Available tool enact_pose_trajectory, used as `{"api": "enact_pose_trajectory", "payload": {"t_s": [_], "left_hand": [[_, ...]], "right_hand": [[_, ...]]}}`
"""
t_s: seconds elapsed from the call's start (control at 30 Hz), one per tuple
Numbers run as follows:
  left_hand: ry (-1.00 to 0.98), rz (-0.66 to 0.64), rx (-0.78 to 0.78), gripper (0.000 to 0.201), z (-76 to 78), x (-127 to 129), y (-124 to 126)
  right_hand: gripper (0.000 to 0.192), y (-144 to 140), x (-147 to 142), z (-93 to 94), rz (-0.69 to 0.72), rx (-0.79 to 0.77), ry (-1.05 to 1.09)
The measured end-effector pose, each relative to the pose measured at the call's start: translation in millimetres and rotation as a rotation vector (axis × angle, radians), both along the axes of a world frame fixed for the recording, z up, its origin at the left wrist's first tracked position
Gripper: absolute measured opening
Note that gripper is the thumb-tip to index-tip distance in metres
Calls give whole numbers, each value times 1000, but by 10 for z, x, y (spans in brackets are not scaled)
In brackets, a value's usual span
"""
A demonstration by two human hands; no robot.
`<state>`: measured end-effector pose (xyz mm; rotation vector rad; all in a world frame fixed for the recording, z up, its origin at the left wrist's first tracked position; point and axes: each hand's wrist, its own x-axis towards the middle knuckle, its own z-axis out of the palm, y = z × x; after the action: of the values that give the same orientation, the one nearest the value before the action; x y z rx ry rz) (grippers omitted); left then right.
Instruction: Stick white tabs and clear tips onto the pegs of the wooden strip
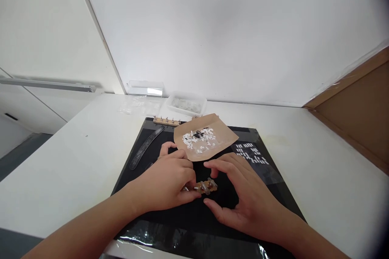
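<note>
Both hands are down on the black mat (170, 214), close together over one small wooden strip with metal clips (204, 186). The left hand (165, 180) is curled shut around the strip's left end, fingers folded over it and thumb underneath, so that end is hidden. The right hand (243, 194) sits just beside the strip's right end with its fingers spread and bent loosely; the fingertips hover near the piece, and I cannot tell whether they touch it. The strip lies near the middle of the mat, between the two hands. Just beyond the hands lies one brown paper envelope (223, 137), flat and partly on the mat, with a scatter of small white chips (200, 139) on it, too many and too small to count, and one dark bit among them. To its right, rows of little white pieces (251, 153) lie in a neat grid on the mat. At the mat's far edge rests a second wooden strip with clips (166, 121), and on the left one long dark nail file (146, 146) lies diagonally. Farther back on the white table (75, 162) stands one clear plastic tray (187, 104), with a clear plastic bag (138, 105) to its left.
</note>
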<state>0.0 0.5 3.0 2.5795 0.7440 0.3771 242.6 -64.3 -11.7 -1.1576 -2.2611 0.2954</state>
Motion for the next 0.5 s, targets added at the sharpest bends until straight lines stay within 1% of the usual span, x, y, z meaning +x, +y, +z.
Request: {"api": "enact_pose_trajectory", "payload": {"t_s": [0.23, 0.43, 0.5], "left_hand": [[-3, 100, -92, 20, 19, 34, -55], [10, 123, -137, 12, -1, 43, -90], [2, 124, -136, 10, -14, 43, -102]], "right_hand": [[63, 9, -4, 1, 8, -20, 19], [68, -43, -18, 13, 77, 40, 128], [68, -39, -1, 17, 62, 72, 149]]}}
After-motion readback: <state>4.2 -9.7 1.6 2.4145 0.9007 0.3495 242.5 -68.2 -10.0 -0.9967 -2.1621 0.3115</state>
